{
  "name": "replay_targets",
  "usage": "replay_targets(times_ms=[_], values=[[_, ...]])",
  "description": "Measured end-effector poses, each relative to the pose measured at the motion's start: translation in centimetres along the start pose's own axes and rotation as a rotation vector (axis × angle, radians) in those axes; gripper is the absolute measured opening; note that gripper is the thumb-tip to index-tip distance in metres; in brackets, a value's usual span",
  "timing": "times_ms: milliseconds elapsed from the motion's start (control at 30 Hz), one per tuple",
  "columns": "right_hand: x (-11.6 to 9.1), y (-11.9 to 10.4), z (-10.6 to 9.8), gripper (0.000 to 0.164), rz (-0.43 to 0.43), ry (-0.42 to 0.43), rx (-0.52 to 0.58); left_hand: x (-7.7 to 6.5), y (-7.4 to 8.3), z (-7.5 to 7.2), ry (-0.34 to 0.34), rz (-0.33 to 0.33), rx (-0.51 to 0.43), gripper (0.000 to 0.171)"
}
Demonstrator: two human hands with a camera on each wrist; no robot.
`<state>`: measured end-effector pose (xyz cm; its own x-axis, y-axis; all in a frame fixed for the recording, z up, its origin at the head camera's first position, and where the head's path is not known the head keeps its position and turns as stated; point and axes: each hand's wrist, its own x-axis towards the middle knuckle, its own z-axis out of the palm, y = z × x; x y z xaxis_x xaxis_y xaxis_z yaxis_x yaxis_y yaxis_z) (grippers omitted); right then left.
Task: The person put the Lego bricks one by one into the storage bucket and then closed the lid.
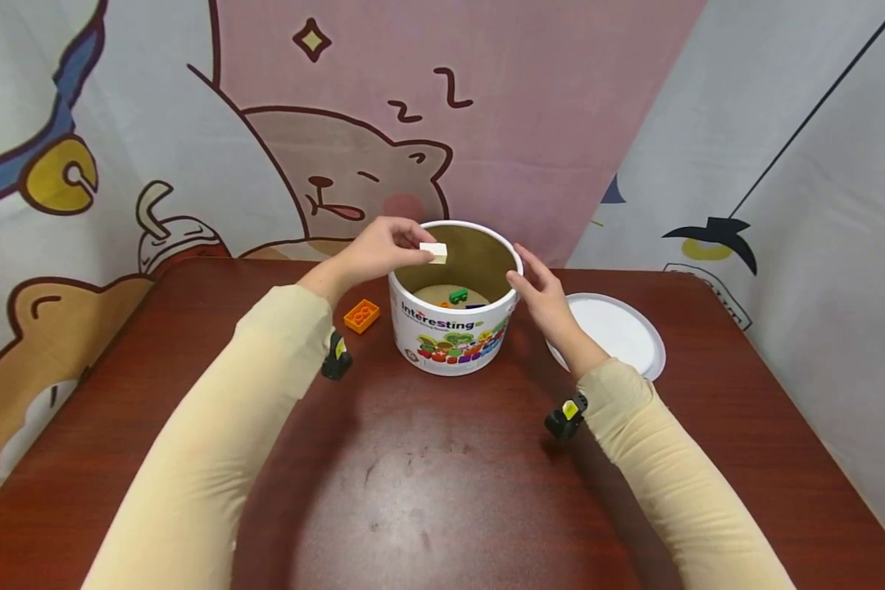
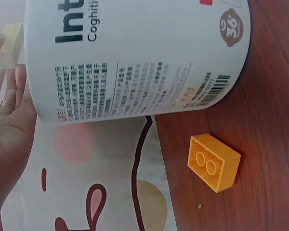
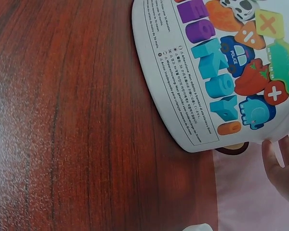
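Note:
My left hand [image 1: 385, 246] pinches a small cream-white block [image 1: 433, 252] between thumb and fingers, above the mouth of a white bucket [image 1: 447, 340] printed with colourful toy pictures. The left wrist view shows the same block [image 2: 10, 45] past the bucket's rim. At the bucket's right side, my right hand [image 1: 549, 303] holds the rim with thumb and fingers. Inside, on the bottom, lie a green block [image 1: 458, 296] and parts of orange and dark blue pieces; the front wall hides the rest. An orange brick [image 1: 361, 315] lies on the table left of the bucket, its hollow underside showing.
A round white lid [image 1: 619, 332] lies on the reddish-brown table [image 1: 428, 475], right of the bucket and partly behind the right forearm. Behind the table hangs a cloth [image 1: 531, 106] with cartoon animals.

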<state>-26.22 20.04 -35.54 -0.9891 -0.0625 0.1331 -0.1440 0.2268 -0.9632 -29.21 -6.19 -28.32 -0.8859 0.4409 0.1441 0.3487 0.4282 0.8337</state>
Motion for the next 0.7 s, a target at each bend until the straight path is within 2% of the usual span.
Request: replay_targets(times_ms=[233, 400, 567, 700], values=[[0.0, 0.0, 0.1, 0.052, 0.002, -0.009, -0.002, -0.1, 0.4, 0.0, 0.010, -0.007, -0.030, 0.032], [0.1, 0.0, 0.1, 0.052, -0.004, -0.004, 0.009, -0.5, 0.0, -0.7, 0.078, -0.019, -0.056, 0.032], [0.1, 0.1, 0.1, 0.052, -0.013, -0.005, 0.025, -1.3, -1.5, -1.6, 0.167, -0.053, -0.053, 0.034], [0.1, 0.1, 0.0, 0.052, -0.015, -0.006, 0.022, -2.2, -3.6, -2.2, 0.212, -0.109, -0.055, 0.035]])
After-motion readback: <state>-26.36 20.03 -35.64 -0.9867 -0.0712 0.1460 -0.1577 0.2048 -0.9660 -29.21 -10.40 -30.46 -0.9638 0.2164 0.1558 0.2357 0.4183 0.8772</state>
